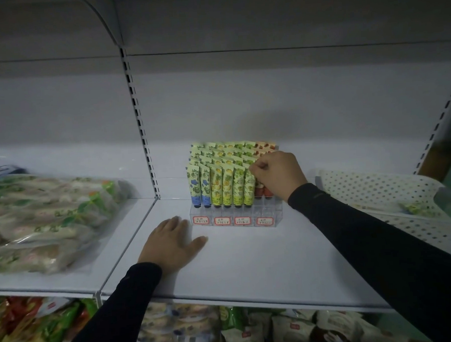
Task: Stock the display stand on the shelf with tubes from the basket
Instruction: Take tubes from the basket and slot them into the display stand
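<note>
- Right now the clear display stand sits on the white shelf, near the back wall, with rows of tubes standing upright in it.
- Front row, left to right: two blue-bottomed tubes, two yellow tubes, two green tubes, then red tubes mostly hidden behind the right hand.
- Right hand is at the stand's right end, fingers curled, fingertips pinching the top edge of a tube beside the green ones; can't tell which tube exactly.
- Left hand lies flat on the shelf, fingers straight and spread, holding nothing, just left of the stand's front corner, fingertips near it.
- Four red-bordered labels on the stand's front face; text too small to read.
- White perforated basket on the shelf at right, one tube visible lying inside.
- Bagged goods on the neighbouring shelf section at left.
- Snack packets on the lower shelf.
</note>
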`<action>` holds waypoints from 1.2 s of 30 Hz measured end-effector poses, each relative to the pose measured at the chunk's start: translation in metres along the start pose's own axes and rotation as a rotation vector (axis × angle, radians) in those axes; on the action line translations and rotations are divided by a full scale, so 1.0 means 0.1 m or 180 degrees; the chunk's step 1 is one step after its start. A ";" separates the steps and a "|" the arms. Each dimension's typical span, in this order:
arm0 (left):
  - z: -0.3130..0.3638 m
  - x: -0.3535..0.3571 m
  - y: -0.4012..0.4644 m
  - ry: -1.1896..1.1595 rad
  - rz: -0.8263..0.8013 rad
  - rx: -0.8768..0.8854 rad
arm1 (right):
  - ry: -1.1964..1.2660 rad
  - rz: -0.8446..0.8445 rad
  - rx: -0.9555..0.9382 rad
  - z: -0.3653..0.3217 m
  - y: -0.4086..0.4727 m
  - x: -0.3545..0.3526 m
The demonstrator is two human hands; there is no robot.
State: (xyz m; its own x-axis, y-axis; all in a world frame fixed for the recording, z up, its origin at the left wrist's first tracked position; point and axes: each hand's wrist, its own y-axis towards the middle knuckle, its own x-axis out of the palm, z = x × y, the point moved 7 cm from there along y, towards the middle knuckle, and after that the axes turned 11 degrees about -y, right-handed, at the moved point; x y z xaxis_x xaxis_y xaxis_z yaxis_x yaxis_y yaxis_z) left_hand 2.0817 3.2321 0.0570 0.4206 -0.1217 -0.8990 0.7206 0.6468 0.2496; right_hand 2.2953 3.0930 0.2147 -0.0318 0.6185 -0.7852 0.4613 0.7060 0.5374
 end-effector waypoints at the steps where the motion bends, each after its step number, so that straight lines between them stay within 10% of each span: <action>1: 0.00 0.00 0.00 0.0003 -0.0004 0.0002 | -0.0023 -0.0014 -0.0005 0.00 0.00 0.00; 23: 0.14 -0.29 -0.16 -0.0581 0.0233 -0.0406 | 0.0030 0.0157 -0.0056 -0.02 -0.06 -0.32; 36: 1.94 -0.83 0.04 -0.1107 0.0516 0.0853 | -0.0399 -0.0121 -0.0243 0.96 -0.51 -0.91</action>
State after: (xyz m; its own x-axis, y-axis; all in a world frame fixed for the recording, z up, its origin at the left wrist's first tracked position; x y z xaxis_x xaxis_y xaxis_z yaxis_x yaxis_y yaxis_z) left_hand 2.1568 3.0990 0.2019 0.6664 -0.3099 -0.6782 0.7280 0.4667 0.5022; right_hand 2.3601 2.9674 0.2287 0.0653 0.5462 -0.8351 0.3928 0.7553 0.5247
